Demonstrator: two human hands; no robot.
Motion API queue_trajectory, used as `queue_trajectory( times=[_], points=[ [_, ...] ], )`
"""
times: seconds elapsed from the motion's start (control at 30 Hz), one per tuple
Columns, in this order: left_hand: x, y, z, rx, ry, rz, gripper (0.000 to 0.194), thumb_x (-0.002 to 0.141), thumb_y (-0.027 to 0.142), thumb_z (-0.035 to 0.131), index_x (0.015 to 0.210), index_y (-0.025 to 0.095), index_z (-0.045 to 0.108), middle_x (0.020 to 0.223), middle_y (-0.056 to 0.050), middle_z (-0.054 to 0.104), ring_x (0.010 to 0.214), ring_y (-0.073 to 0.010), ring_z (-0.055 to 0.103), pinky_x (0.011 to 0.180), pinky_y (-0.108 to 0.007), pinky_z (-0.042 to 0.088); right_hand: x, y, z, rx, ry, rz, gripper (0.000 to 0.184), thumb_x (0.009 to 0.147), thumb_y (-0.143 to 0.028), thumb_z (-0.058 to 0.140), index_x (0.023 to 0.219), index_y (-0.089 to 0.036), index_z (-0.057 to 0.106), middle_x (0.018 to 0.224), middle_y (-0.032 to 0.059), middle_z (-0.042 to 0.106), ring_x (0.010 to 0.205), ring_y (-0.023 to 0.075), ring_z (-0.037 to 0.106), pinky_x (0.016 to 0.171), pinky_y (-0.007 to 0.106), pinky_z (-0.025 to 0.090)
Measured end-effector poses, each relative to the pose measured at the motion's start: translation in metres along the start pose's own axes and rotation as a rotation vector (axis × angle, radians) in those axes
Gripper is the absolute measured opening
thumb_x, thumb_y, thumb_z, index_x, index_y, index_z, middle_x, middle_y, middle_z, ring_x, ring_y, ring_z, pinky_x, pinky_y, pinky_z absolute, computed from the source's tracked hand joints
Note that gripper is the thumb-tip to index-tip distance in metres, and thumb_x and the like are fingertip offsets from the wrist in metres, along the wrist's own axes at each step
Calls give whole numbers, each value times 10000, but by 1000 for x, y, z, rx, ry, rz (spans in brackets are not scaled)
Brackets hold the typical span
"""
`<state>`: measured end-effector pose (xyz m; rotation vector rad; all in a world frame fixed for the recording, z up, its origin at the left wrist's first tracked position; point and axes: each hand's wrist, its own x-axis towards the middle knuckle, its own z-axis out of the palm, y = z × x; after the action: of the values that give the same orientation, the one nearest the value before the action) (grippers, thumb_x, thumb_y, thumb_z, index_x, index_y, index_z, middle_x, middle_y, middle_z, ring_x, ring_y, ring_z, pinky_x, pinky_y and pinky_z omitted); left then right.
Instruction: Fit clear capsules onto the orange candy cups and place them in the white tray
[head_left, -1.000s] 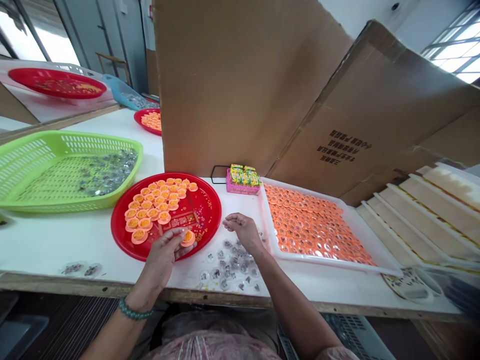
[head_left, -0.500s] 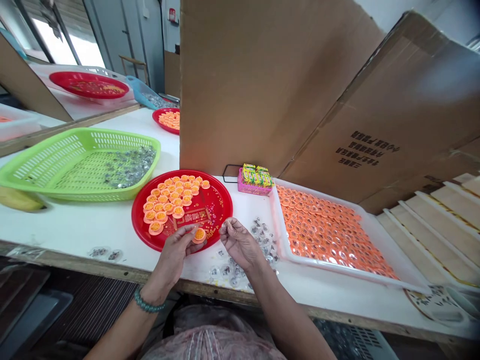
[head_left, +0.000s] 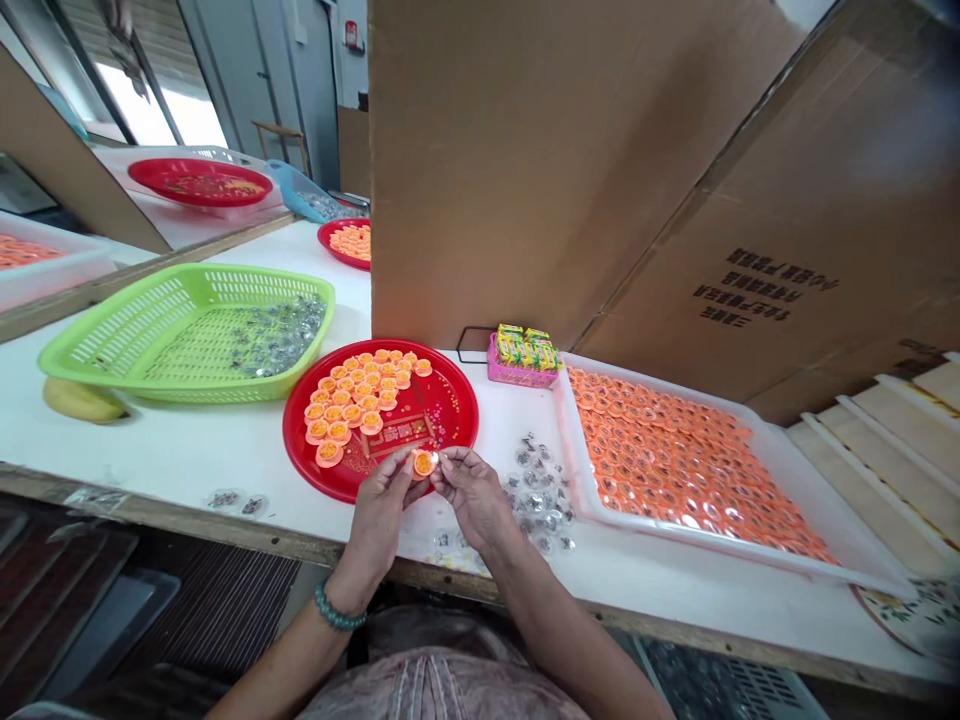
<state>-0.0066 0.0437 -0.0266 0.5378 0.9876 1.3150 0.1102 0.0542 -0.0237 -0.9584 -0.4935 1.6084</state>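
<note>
My left hand (head_left: pixel 384 505) pinches a small round orange plastic piece (head_left: pixel 424 463) with a yellow-orange centre, held over the near rim of the red tray (head_left: pixel 457 440). My right hand (head_left: pixel 474 495) is closed at the piece's right edge, and a small clear glint shows at its fingertips; the fingers mostly hide what it grips. Rows of similar orange pieces (head_left: pixel 352 390) lie on the left and back of the tray. Loose clear plastic pieces with dark prints (head_left: pixel 536 490) are scattered on the table right of my right hand.
A white tray (head_left: pixel 787 560) of orange discs stands at right. A pink basket (head_left: pixel 523 376) holds yellow-green packets. At left are a green basket (head_left: pixel 82 365) with clear pieces and a banana (head_left: pixel 82 399). Tall cardboard (head_left: pixel 525 180) walls off the back.
My right hand has come left to meet the orange piece in my left hand; the two were apart before. The whole view has shifted slightly.
</note>
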Motion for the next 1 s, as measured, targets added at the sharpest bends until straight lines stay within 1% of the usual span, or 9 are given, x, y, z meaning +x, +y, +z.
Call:
queue_trajectory(
  times=[0.1, 0.2, 0.27, 0.43, 0.63, 0.77, 0.87, 1.0],
  points=[
    [-1, -6, 2, 24, 44, 19, 403, 693, 355, 716, 1027, 149, 621, 1037, -80, 658, 918, -210, 630, 848, -353, 514, -1, 8, 3, -33, 74, -13, 280, 582, -257, 802, 752, -155, 606, 618, -27, 614, 518, 76, 561, 531, 195, 460],
    [0, -12, 2, 57, 23, 53, 378, 723, 362, 688, 1033, 159, 616, 1030, -74, 661, 923, -211, 631, 858, -361, 508, -2, 11, 5, -75, 116, -33, 279, 597, -292, 787, 747, -156, 595, 591, -29, 610, 488, 78, 552, 505, 196, 435],
    [1, -14, 0, 81, 2, 64, 363, 743, 367, 669, 1039, 164, 613, 1027, -74, 664, 924, -212, 632, 860, -362, 506, -2, 12, 5, -122, 115, -58, 275, 610, -311, 777, 745, -153, 597, 578, -27, 610, 480, 80, 550, 497, 194, 423],
    [4, -15, -2, 149, 5, 59, 401, 735, 396, 671, 1057, 162, 622, 1036, -87, 667, 902, -221, 635, 824, -353, 516, -4, 14, 3, -238, 79, -108, 274, 657, -367, 745, 751, -156, 597, 544, -33, 589, 456, 80, 523, 499, 204, 420],
    [-2, -11, 1, 260, 16, 92, 340, 716, 396, 687, 985, 190, 663, 987, -67, 682, 896, -225, 629, 787, -309, 514, -7, 15, 2, -291, 86, -185, 276, 693, -382, 716, 751, -169, 549, 539, -45, 564, 468, 79, 508, 467, 187, 379],
    [-6, -7, 5, 364, -80, 147, 355, 729, 368, 690, 1033, 191, 641, 981, -60, 688, 848, -209, 637, 748, -290, 512, -8, 12, 0, -292, 51, -215, 232, 727, -362, 680, 747, -174, 546, 571, -46, 555, 489, 74, 493, 480, 187, 381],
    [-5, -5, 7, 368, -78, 140, 405, 707, 343, 716, 1074, 193, 633, 1009, -64, 690, 915, -220, 635, 808, -306, 501, -10, 8, -5, -345, 37, -262, 180, 727, -319, 676, 775, -176, 578, 637, -36, 571, 543, 76, 498, 519, 189, 394],
    [-5, -4, 9, 398, -52, 142, 394, 687, 336, 732, 1052, 211, 656, 1008, -58, 696, 938, -224, 634, 863, -324, 485, -13, 6, -10, -448, 77, -361, 134, 734, -283, 660, 796, -183, 596, 669, -27, 576, 572, 91, 492, 529, 202, 407]
  ],
)
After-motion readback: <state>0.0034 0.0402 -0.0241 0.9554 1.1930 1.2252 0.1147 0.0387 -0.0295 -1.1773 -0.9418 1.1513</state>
